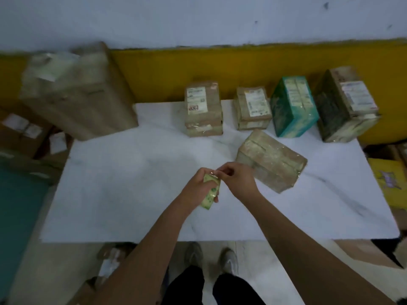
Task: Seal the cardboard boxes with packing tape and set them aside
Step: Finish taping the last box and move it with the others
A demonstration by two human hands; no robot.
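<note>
At frame centre the left hand (198, 186) keeps a closed grip round the tape roll (210, 192). The roll is held on edge above the white bench (132, 172), its long span running from the top down toward the lower left. The right hand (237, 179) pinches the roll's upper edge. Just right of the hands a taped brown box (271, 159) lies slantwise, long axis upper left to lower right. A row of shut boxes (203, 108) lines the bench's upper edge, contents hidden.

White marbled desk (123, 194), brown cardboard boxes (272, 159) with white labels, one teal box (294, 106), yellowish tape roll (210, 192), yellow wall band (220, 67)
</note>
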